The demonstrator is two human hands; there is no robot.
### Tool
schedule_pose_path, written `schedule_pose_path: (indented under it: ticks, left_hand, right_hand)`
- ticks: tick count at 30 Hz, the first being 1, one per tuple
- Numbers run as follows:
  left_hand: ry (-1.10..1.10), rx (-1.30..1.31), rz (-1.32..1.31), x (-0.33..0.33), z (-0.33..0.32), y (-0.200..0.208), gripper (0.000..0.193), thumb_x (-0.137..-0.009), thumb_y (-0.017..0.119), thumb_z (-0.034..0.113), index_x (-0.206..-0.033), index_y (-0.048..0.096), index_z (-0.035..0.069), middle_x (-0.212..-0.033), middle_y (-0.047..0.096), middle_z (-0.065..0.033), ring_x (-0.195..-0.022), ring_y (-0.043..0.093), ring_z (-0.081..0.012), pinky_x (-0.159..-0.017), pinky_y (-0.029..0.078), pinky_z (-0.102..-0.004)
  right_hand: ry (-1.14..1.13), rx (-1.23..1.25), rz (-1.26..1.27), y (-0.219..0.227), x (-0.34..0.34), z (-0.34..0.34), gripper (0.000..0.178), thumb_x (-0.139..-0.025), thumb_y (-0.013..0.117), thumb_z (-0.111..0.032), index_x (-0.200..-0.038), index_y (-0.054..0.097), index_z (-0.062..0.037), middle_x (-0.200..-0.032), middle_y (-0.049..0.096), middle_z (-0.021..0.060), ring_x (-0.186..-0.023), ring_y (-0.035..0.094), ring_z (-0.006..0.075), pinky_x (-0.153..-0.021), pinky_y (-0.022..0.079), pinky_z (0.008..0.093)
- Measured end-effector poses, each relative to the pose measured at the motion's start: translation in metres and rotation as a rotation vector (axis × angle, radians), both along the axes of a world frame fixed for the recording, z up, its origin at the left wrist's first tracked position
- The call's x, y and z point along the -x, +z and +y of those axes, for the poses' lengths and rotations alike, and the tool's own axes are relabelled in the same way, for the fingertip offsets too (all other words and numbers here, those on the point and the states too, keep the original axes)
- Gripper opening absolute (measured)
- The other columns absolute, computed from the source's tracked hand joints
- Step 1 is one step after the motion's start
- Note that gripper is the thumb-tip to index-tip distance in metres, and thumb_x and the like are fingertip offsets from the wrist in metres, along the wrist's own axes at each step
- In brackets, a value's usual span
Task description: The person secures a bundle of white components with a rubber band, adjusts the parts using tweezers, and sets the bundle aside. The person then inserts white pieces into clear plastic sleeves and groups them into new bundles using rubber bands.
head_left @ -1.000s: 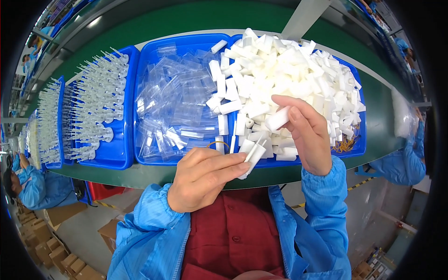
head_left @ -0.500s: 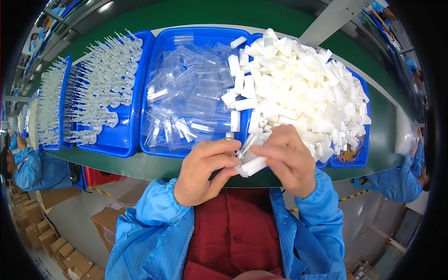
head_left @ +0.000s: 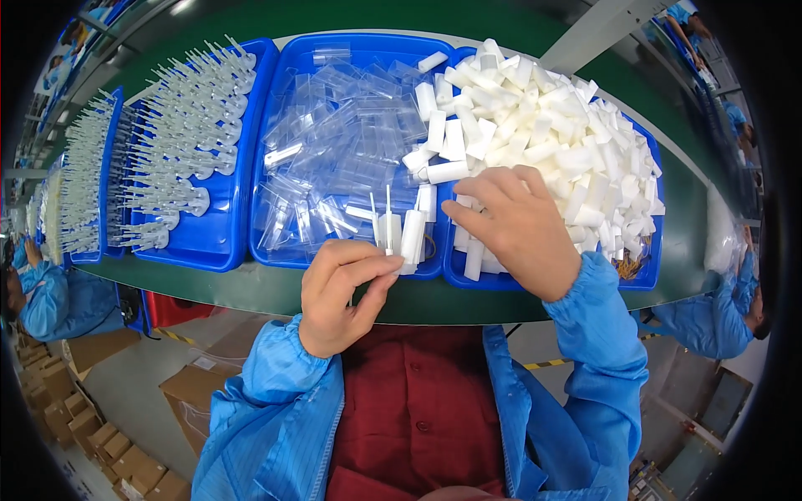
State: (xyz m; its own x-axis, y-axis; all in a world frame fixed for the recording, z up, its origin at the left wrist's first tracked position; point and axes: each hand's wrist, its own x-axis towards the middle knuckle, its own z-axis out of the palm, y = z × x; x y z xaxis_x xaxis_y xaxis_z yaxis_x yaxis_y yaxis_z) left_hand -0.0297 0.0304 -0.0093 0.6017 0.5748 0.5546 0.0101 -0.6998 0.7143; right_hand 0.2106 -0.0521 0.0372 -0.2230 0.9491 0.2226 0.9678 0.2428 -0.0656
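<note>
Left hand (head_left: 347, 292) pinches a pronged white piece (head_left: 389, 224) near clear sleeves (head_left: 355, 125); right hand (head_left: 522, 230) hovers over heaped white blocks (head_left: 551, 125), apparently selecting one, a light pinch needed, its grip hidden.

Can make out no word, number or brand on the white blocks (head_left: 535, 125), the blue trays (head_left: 219, 200) or the stacked cartons (head_left: 154, 478). Can pick out only a pale label (head_left: 204, 362), too small to read, on the large cardboard box (head_left: 194, 397), and yellow-and-black warning striping (head_left: 547, 363) along the floor (head_left: 146, 376).
</note>
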Motion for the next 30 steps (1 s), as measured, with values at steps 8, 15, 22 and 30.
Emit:
schedule_pose_path:
  ticks: [8,15,22,30]
  left_hand:
    - [-0.072,-0.024,0.049,0.003,-0.002,0.002,0.036,-0.069,0.077,-0.005,-0.101,0.073,0.01,-0.097,0.066,-0.0042,-0.082,0.062,-0.023,-0.07,0.049,-0.0329]
    - [-0.235,-0.101,0.05,-0.002,-0.008,0.021,0.043,-0.067,0.079,-0.004,-0.105,0.074,0.015,-0.105,0.066,-0.0024,-0.086,0.06,-0.0218,-0.073,0.046,-0.0317]
    - [-0.248,-0.087,0.063,-0.008,-0.008,0.02,0.041,-0.067,0.078,-0.006,-0.103,0.074,0.014,-0.105,0.068,-0.0038,-0.087,0.059,-0.0223,-0.073,0.047,-0.032]
    - [-0.213,-0.099,0.016,-0.01,-0.005,0.013,0.031,-0.073,0.073,0.001,-0.102,0.076,0.012,-0.105,0.069,-0.0022,-0.088,0.06,-0.0219,-0.075,0.048,-0.0315]
  right_hand:
    - [-0.052,-0.057,0.47,0.003,-0.007,0.006,0.033,-0.091,0.062,-0.011,-0.123,0.063,-0.0067,-0.107,0.068,0.0069,-0.096,0.061,0.0212,-0.087,0.046,0.0344]
    - [-0.346,0.31,1.679,0.014,0.01,-0.001,0.036,-0.101,0.052,-0.017,-0.134,0.055,-0.0031,-0.112,0.069,0.0114,-0.104,0.063,0.0154,-0.097,0.047,0.0298]
    - [-0.253,0.328,1.727,0.006,0.014,-0.012,0.036,-0.098,0.051,-0.013,-0.132,0.054,-0.0001,-0.115,0.066,0.0173,-0.109,0.064,0.0231,-0.1,0.048,0.0367]
    - [0.079,0.246,1.685,-0.011,0.004,-0.014,0.031,-0.096,0.055,0.0,-0.127,0.057,0.001,-0.121,0.064,0.0142,-0.114,0.063,0.0237,-0.104,0.047,0.0376]
